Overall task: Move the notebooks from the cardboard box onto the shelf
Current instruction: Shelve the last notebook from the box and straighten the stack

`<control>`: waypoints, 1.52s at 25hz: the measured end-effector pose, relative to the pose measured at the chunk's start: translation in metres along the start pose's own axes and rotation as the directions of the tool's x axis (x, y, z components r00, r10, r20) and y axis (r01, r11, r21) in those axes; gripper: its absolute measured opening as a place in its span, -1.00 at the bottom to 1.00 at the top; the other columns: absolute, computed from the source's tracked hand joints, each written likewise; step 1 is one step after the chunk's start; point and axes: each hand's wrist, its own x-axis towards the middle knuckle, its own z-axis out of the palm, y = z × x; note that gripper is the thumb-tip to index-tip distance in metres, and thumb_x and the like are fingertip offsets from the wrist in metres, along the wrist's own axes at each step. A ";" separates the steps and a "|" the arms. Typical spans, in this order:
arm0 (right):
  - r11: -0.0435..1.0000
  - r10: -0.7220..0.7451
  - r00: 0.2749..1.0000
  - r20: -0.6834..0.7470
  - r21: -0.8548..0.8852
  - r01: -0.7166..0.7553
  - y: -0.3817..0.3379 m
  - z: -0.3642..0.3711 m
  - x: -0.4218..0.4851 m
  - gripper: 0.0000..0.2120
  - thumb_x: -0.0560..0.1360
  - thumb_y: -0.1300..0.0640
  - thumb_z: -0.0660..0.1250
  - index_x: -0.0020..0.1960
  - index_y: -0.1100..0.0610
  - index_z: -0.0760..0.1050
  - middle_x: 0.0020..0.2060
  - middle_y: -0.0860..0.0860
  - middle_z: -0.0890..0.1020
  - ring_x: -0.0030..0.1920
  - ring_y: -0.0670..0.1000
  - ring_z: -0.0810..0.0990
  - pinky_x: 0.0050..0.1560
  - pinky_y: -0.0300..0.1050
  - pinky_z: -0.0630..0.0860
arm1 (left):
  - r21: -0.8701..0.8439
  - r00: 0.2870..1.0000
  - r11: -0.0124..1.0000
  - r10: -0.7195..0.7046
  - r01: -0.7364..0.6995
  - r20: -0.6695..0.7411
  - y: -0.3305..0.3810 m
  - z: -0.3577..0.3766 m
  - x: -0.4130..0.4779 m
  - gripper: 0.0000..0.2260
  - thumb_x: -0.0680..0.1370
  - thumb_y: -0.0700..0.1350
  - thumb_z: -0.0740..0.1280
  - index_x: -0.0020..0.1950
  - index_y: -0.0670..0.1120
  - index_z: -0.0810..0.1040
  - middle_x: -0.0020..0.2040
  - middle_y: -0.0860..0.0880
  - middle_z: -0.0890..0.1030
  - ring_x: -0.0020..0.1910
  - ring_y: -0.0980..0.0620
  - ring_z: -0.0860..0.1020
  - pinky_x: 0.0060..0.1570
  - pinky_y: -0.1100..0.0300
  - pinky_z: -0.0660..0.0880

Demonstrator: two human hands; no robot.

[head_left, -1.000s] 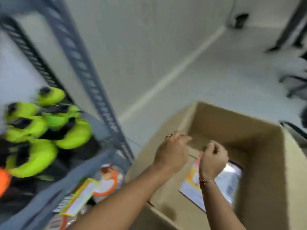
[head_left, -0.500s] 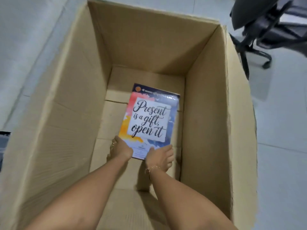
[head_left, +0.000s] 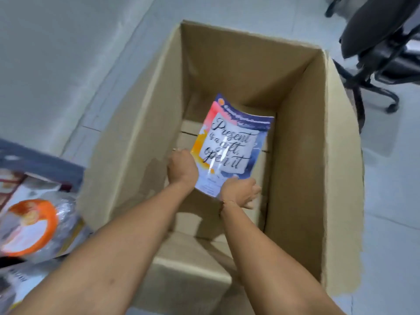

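Head view: the cardboard box [head_left: 302, 155] stands open on the floor [head_left: 391, 201], and both forearms reach down into it. Inside the box, a notebook [head_left: 229, 144] with a colourful cover is tilted up off the box bottom, its far edge curling. The left hand [head_left: 183, 167] is closed on the notebook's near-left edge. The right hand [head_left: 241, 193] grips the near-right corner, fingers partly spread beneath. The box walls surround the notebook on all sides. Left of the box, a grey shelf [head_left: 41, 159] edge carries blurred packaged goods, including an orange-rimmed package [head_left: 30, 226]. Beyond the box's right wall stands a black office chair [head_left: 375, 48].
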 end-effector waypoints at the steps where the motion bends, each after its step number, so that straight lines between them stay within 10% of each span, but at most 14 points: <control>1: 0.998 -0.038 0.999 -0.014 0.057 0.039 -0.009 -0.010 -0.013 -0.73 0.49 0.19 0.28 0.13 0.30 0.39 0.24 0.23 0.38 0.29 0.22 0.33 0.31 0.14 0.17 | -0.044 0.997 0.998 0.043 -0.046 -0.060 0.000 -0.021 -0.012 -0.72 0.49 -0.41 0.14 0.07 -0.26 0.58 0.13 -0.26 0.56 0.12 -0.25 0.54 0.07 -0.03 0.49; 5: 0.795 -0.370 0.924 -0.092 0.483 0.366 -0.049 -0.067 -0.111 -0.62 0.46 0.25 0.33 0.20 0.40 0.36 0.17 0.34 0.40 0.23 0.29 0.39 0.23 0.02 0.28 | -0.250 0.871 0.924 0.148 -0.291 -0.469 -0.030 -0.140 -0.092 -0.75 0.48 -0.35 0.22 0.09 -0.18 0.57 0.04 -0.21 0.57 0.04 -0.23 0.53 0.04 0.02 0.42; 8: 0.419 -0.619 0.767 -0.167 0.756 0.502 -0.077 -0.108 -0.209 -0.53 0.38 0.09 0.37 0.20 0.31 0.42 -0.02 0.06 0.46 0.13 0.17 0.46 0.11 -0.23 0.38 | -0.140 0.481 0.892 0.094 -0.429 -0.872 -0.080 -0.238 -0.173 -0.73 0.48 -0.16 0.24 0.11 -0.19 0.61 -0.06 -0.16 0.63 -0.09 -0.15 0.59 -0.04 0.14 0.40; 12: -0.029 -0.871 0.429 -0.239 0.897 0.442 -0.108 -0.159 -0.359 -0.39 0.37 -0.13 0.36 0.33 0.13 0.37 0.10 -0.04 0.47 0.21 0.14 0.45 0.32 -0.16 0.40 | 0.027 -0.037 0.976 0.019 -0.214 -0.999 -0.163 -0.342 -0.287 -0.67 0.46 -0.08 0.28 0.13 -0.22 0.61 -0.08 -0.18 0.66 -0.10 0.04 0.48 -0.02 0.31 0.38; 16: -0.250 -0.933 0.173 -0.316 0.914 0.321 -0.145 -0.201 -0.486 -0.46 0.39 0.06 0.42 0.29 0.28 0.42 0.06 0.27 0.53 0.11 0.15 0.49 0.21 -0.27 0.37 | -0.080 -0.245 0.995 -0.091 -0.052 -0.965 -0.218 -0.416 -0.359 -0.69 0.46 -0.12 0.32 0.13 -0.26 0.61 -0.11 -0.23 0.63 -0.16 0.06 0.43 -0.13 0.36 0.30; 18: -0.310 -0.942 0.009 -0.337 0.877 0.368 -0.170 -0.214 -0.530 -0.49 0.40 0.12 0.43 0.28 0.30 0.44 0.05 0.28 0.54 0.08 0.14 0.50 0.11 -0.47 0.30 | -0.178 -0.198 0.984 -0.172 0.012 -0.965 -0.234 -0.454 -0.373 -0.74 0.49 -0.16 0.32 0.13 -0.21 0.61 -0.09 -0.24 0.60 -0.11 0.01 0.46 -0.17 0.24 0.28; 24: -0.325 -0.902 -0.429 0.046 0.582 0.745 -0.246 -0.208 -0.601 -0.83 0.46 0.20 0.29 -0.09 0.32 0.56 -0.06 0.30 0.63 -0.03 0.26 0.59 -0.16 -0.07 0.43 | -0.400 0.140 0.862 -0.458 0.311 -0.878 -0.273 -0.530 -0.341 -0.81 0.54 -0.22 0.22 -0.03 -0.31 0.56 0.05 -0.33 0.60 0.10 -0.29 0.51 0.01 -0.01 0.45; 28: -0.329 -0.853 -0.467 0.232 0.455 0.828 -0.243 -0.194 -0.603 -0.78 0.50 0.30 0.13 0.00 0.34 0.51 0.04 0.31 0.61 0.07 0.30 0.56 0.07 0.02 0.51 | -0.430 0.239 0.792 -0.561 0.433 -0.792 -0.294 -0.529 -0.326 -0.77 0.50 -0.21 0.17 0.02 -0.26 0.55 0.14 -0.29 0.58 0.15 -0.28 0.49 0.08 0.02 0.45; 33: -0.428 -0.742 -0.634 0.219 0.573 0.699 -0.245 -0.205 -0.580 -0.62 0.53 -0.02 0.23 -0.07 0.32 0.58 -0.05 0.29 0.66 -0.01 0.24 0.59 -0.15 -0.11 0.41 | -0.449 0.300 0.870 -0.493 0.205 -0.817 -0.281 -0.524 -0.349 -0.78 0.52 -0.05 0.30 -0.08 -0.12 0.69 -0.10 -0.14 0.69 -0.13 -0.15 0.60 -0.27 0.22 0.44; 38: -0.428 -0.600 -0.743 0.298 0.665 0.612 -0.249 -0.212 -0.553 -0.64 0.42 -0.08 0.38 0.09 0.13 0.62 0.13 0.13 0.66 0.18 0.07 0.56 0.11 -0.18 0.44 | -0.345 0.390 0.916 -0.400 0.206 -0.829 -0.285 -0.508 -0.362 -0.70 0.42 0.02 0.43 0.13 -0.01 0.63 0.22 0.00 0.62 0.22 0.05 0.52 -0.02 0.34 0.29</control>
